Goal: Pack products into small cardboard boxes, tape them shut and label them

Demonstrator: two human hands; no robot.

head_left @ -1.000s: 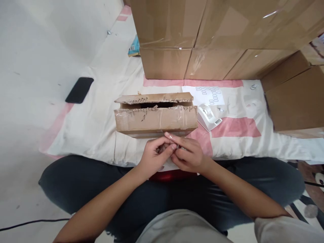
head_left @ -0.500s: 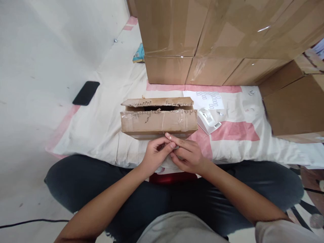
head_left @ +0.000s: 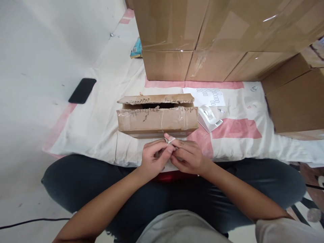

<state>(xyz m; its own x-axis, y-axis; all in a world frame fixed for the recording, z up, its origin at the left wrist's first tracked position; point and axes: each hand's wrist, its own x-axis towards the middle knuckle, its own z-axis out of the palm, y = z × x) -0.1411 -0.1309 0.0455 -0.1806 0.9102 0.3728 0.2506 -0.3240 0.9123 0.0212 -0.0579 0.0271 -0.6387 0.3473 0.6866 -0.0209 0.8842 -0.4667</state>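
In front of my lap both hands meet at the fingertips around a small white strip (head_left: 171, 140), thin and perhaps paper or tape. My left hand (head_left: 154, 157) pinches at it with thumb and index finger. The strip lies across the outstretched index finger of my right hand (head_left: 188, 153), whose other fingers are curled in against the left fingertips. Just beyond the hands sits a small cardboard box (head_left: 157, 119) with torn, ragged flaps and a dark gap at its top. A white tape dispenser (head_left: 209, 118) stands against the box's right side.
Behind the dispenser lies a white sheet with printed small boxes (head_left: 206, 97). Large taped cartons (head_left: 167, 65) wall off the back, with another carton (head_left: 296, 104) at right. A black phone (head_left: 82, 90) lies left, and a blue packet (head_left: 136, 49) beside the cartons. Something red (head_left: 174, 176) shows under my hands.
The white strip now shows more plainly across my right index finger. My left fingers have shifted slightly, and the view has moved a little.
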